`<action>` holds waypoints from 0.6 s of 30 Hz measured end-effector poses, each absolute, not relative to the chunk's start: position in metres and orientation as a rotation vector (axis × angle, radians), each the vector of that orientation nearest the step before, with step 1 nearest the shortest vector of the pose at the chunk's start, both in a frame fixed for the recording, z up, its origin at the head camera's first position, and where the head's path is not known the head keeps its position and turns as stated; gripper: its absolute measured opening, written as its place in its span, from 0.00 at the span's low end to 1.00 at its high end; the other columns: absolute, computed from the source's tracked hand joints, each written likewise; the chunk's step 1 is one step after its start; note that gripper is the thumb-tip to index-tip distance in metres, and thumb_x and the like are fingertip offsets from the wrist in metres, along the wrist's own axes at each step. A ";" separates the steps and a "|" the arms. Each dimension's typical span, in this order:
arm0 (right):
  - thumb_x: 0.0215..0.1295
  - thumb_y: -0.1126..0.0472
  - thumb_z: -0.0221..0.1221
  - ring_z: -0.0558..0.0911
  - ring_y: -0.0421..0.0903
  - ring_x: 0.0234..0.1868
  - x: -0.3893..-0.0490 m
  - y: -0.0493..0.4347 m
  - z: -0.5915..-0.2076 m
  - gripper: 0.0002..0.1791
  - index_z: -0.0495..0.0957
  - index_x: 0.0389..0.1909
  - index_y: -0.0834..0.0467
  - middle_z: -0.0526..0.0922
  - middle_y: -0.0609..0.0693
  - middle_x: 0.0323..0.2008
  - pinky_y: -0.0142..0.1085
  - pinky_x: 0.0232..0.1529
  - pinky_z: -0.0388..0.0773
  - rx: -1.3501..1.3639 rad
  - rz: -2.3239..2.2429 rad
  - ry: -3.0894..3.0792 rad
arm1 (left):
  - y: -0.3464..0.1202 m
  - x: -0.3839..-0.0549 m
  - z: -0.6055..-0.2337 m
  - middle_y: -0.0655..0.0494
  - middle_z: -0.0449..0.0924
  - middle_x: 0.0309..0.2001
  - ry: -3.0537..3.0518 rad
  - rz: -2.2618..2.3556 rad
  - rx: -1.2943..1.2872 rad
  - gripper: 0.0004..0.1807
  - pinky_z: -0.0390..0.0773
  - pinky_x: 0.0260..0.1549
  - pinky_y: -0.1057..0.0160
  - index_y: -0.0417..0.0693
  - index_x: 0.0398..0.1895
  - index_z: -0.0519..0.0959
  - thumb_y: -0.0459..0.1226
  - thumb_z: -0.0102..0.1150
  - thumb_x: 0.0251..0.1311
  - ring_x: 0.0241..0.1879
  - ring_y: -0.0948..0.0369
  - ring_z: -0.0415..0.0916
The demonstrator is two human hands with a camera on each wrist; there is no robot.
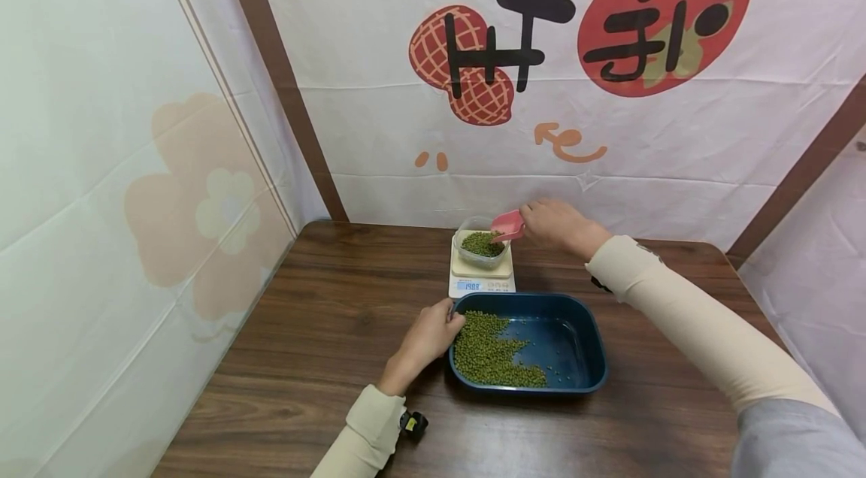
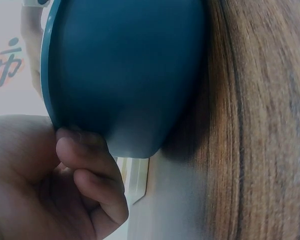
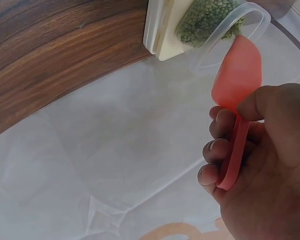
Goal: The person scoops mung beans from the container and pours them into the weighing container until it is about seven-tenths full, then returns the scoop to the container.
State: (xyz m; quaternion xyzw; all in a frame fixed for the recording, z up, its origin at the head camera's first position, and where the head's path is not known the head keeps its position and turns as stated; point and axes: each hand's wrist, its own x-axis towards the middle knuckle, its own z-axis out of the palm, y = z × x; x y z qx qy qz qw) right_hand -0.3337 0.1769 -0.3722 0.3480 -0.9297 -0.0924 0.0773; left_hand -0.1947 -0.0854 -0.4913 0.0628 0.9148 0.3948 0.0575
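My right hand (image 1: 556, 224) grips a pink scoop (image 1: 509, 225) by its handle, fingers curled round it in the right wrist view. The scoop (image 3: 241, 72) tips over the rim of a clear plastic container (image 1: 483, 260) that holds green mung beans (image 1: 480, 243). Under the container is a white kitchen scale (image 1: 455, 285) with a lit display. My left hand (image 1: 428, 333) pinches the left rim of a dark blue tray (image 1: 571, 343), thumb on top and fingers curled below. Mung beans (image 1: 483, 354) lie heaped along the tray's left side, with a few scattered to the right.
The scale and tray stand on a dark wooden table (image 1: 325, 343), the scale right behind the tray. Close behind the table's back edge hangs a printed white cloth (image 1: 379, 102). Another cloth wall (image 1: 101, 162) rises on the left.
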 end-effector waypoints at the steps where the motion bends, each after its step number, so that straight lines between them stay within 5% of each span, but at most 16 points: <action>1: 0.76 0.64 0.58 0.85 0.58 0.46 -0.334 0.177 -0.372 0.07 0.78 0.43 0.66 0.85 0.60 0.40 0.52 0.53 0.82 1.045 -0.278 -2.775 | -0.086 -0.195 -0.491 0.60 0.66 0.19 2.773 1.196 0.190 0.13 0.67 0.18 0.64 0.51 0.29 0.67 0.38 0.51 0.75 0.15 0.63 0.67; 18: 0.74 0.62 0.62 0.86 0.57 0.44 -0.333 0.182 -0.374 0.10 0.79 0.46 0.67 0.86 0.60 0.40 0.50 0.51 0.84 1.069 -0.333 -2.701 | -0.085 -0.194 -0.490 0.59 0.66 0.20 2.775 1.189 0.180 0.12 0.66 0.19 0.64 0.50 0.30 0.68 0.38 0.51 0.75 0.16 0.63 0.66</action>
